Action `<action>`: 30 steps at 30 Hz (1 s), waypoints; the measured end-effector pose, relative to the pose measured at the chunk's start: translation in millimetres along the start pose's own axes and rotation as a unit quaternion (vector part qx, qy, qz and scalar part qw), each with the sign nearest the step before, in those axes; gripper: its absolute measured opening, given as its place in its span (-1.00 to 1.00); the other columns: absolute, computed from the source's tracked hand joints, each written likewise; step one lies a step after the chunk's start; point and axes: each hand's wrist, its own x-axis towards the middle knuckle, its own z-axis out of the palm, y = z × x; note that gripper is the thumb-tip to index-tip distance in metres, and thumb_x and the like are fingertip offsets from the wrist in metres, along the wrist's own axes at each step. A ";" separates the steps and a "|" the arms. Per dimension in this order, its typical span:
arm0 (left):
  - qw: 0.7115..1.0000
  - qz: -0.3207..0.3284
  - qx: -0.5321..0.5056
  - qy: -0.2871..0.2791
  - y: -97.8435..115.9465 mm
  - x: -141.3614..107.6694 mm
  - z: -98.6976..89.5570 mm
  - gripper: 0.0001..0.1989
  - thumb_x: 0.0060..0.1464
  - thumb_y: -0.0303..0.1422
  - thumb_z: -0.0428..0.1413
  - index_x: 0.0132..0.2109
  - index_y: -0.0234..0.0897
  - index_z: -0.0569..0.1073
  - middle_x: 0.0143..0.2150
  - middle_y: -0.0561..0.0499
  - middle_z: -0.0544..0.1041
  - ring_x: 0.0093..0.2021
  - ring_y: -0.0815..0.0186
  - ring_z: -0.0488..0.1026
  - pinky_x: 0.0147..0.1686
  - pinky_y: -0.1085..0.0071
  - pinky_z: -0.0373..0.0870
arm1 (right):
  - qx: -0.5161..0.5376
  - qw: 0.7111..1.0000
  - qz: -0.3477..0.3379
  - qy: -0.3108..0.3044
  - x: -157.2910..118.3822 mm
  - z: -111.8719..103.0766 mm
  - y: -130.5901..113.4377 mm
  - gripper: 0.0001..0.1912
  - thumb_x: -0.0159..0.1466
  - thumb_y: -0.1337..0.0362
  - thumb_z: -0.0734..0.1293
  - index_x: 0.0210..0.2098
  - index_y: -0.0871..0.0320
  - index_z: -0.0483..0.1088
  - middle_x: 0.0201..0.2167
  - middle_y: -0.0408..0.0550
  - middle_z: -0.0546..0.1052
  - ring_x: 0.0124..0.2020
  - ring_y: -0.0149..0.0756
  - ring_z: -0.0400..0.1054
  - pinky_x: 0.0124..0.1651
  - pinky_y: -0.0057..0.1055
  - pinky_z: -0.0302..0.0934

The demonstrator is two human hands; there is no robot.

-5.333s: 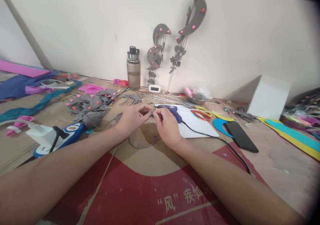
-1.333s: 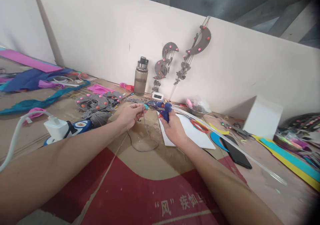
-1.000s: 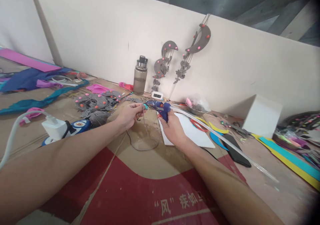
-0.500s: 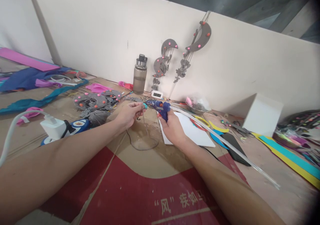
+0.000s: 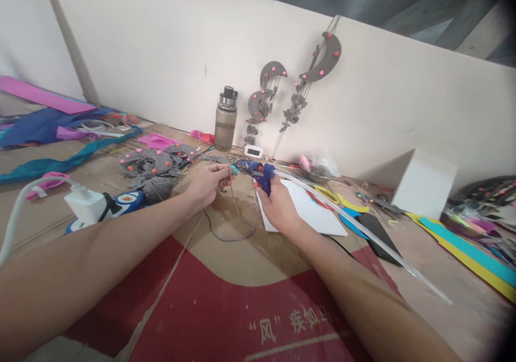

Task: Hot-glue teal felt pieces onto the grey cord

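My right hand (image 5: 278,203) is wrapped round the handle of a blue hot glue gun (image 5: 264,175), whose nozzle points left. A long clear glue stick (image 5: 363,226) sticks out of the gun's back, slanting down to the right. My left hand (image 5: 210,185) is closed in a pinch on a thin grey cord (image 5: 231,190) at the nozzle's teal tip (image 5: 234,169). The cord hangs from the fingers and loops on the cardboard below. Whether cord and nozzle touch is too small to tell.
Left of my hands lie grey felt pieces with pink dots (image 5: 147,161) and a grey yarn ball (image 5: 157,187). A white charger (image 5: 84,205) sits in a power strip. Behind stands a water bottle (image 5: 226,120); right lie white board (image 5: 306,211) and a black phone (image 5: 379,238).
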 end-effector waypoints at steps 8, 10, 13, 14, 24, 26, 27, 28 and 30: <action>1.000 -0.011 0.007 0.006 2.2 -2.7 3.1 -0.80 -0.28 -0.42 0.29 -0.46 -0.40 0.44 -0.48 0.00 0.47 -0.49 0.46 0.39 -0.51 0.56 0.29 | -0.002 1.000 0.001 -0.001 -0.8 0.8 0.7 -0.60 0.25 0.27 0.14 0.07 0.20 0.14 -0.14 0.13 0.47 -0.17 -0.10 0.36 -0.13 -0.22 0.22; 1.000 -0.010 0.012 0.005 2.5 -3.3 3.4 -0.81 -0.27 -0.42 0.29 -0.46 -0.40 0.44 -0.48 -0.01 0.48 -0.50 0.46 0.38 -0.51 0.56 0.29 | -0.006 1.000 0.002 -0.003 -1.0 1.2 0.9 -0.60 0.25 0.27 0.14 0.07 0.21 0.14 -0.16 0.13 0.47 -0.18 -0.10 0.37 -0.14 -0.22 0.22; 1.000 -0.005 0.014 -0.001 2.1 -2.9 2.4 -0.81 -0.26 -0.42 0.29 -0.46 -0.40 0.45 -0.48 -0.01 0.48 -0.50 0.47 0.37 -0.51 0.57 0.28 | -0.010 1.000 0.004 -0.002 -1.2 1.0 0.6 -0.60 0.25 0.27 0.14 0.07 0.21 0.14 -0.17 0.13 0.47 -0.18 -0.10 0.37 -0.14 -0.23 0.22; 1.000 -0.003 0.014 -0.004 1.7 -2.5 1.8 -0.81 -0.25 -0.41 0.29 -0.46 -0.40 0.45 -0.48 -0.01 0.47 -0.50 0.47 0.37 -0.51 0.57 0.27 | -0.010 1.000 0.004 -0.002 -1.2 0.8 0.4 -0.61 0.25 0.27 0.14 0.07 0.21 0.15 -0.16 0.13 0.47 -0.18 -0.10 0.37 -0.14 -0.23 0.22; 1.000 -0.001 0.013 -0.007 0.6 -1.1 1.1 -0.82 -0.25 -0.41 0.29 -0.46 -0.40 0.45 -0.48 -0.01 0.47 -0.49 0.46 0.37 -0.51 0.56 0.27 | -0.008 1.000 0.011 -0.005 -1.4 0.7 -1.1 -0.66 0.25 0.27 0.14 0.01 0.22 0.19 -0.17 0.14 0.47 -0.18 -0.11 0.36 -0.13 -0.23 0.21; 1.000 -0.002 0.014 -0.006 0.6 -1.1 1.3 -0.81 -0.25 -0.41 0.29 -0.46 -0.40 0.45 -0.48 -0.01 0.47 -0.49 0.47 0.37 -0.51 0.56 0.27 | -0.013 1.000 0.015 -0.006 -1.5 0.6 -1.1 -0.67 0.25 0.27 0.14 -0.01 0.23 0.19 -0.18 0.15 0.47 -0.19 -0.10 0.36 -0.13 -0.23 0.22; 1.000 -0.002 0.013 -0.006 0.6 -1.1 1.2 -0.81 -0.25 -0.41 0.29 -0.46 -0.40 0.45 -0.49 -0.01 0.47 -0.49 0.47 0.37 -0.50 0.56 0.27 | -0.015 1.000 0.016 -0.006 -1.5 0.6 -0.9 -0.67 0.25 0.27 0.14 -0.01 0.23 0.20 -0.19 0.15 0.47 -0.19 -0.10 0.37 -0.14 -0.22 0.22; 1.000 -0.002 0.012 -0.005 0.5 -1.1 1.1 -0.81 -0.25 -0.41 0.29 -0.46 -0.40 0.45 -0.49 -0.01 0.47 -0.49 0.47 0.37 -0.50 0.56 0.28 | -0.015 1.000 0.016 -0.006 -1.6 0.6 -0.7 -0.68 0.25 0.27 0.14 -0.02 0.23 0.20 -0.19 0.15 0.47 -0.20 -0.11 0.37 -0.14 -0.23 0.22; 1.000 -0.004 0.009 -0.005 0.3 -1.1 0.7 -0.81 -0.24 -0.41 0.28 -0.45 -0.40 0.45 -0.48 -0.01 0.47 -0.49 0.48 0.37 -0.50 0.56 0.28 | -0.013 1.000 0.014 -0.004 -1.7 0.8 0.0 -0.68 0.25 0.28 0.14 -0.01 0.22 0.19 -0.19 0.14 0.47 -0.20 -0.12 0.37 -0.13 -0.23 0.21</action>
